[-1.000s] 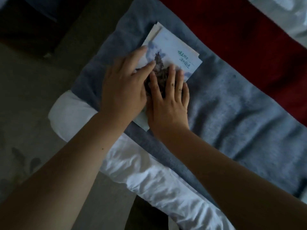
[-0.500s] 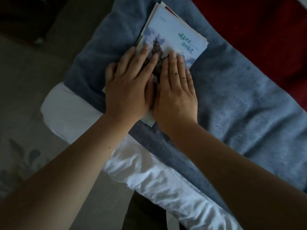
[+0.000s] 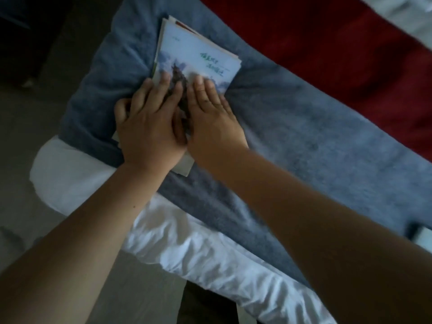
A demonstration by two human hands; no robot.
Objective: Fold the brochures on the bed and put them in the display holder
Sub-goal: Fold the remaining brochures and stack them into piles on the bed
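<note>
The left hand and the right hand lie flat side by side, touching along their inner edges. Their fingers are straight and they press down on the top brochure. Neither hand grips anything; the palms and fingers simply bear down on the paper. The top brochure shows a pale sky picture with green lettering at its far end. It sits on a stack of brochures, whose edges peek out at the far corner and under the wrists. The stack rests on a blue blanket spread over the corner of the bed, beside a red cover. The floor lies to the left.

The step in hand looks like creasing: the flat hands seem to be setting a fold into the top brochure against the soft bedding. The picture does not make clear whether the fold is already sharp.

The display holder is not in view, so no brochure can be judged as placed. The next move likely calls for running the fingers along the folded edge to firm it, since the blanket gives little backing. After that the folded piece has to be lifted off without dragging the loose sheets beneath it, and the holder has to be found.
</note>
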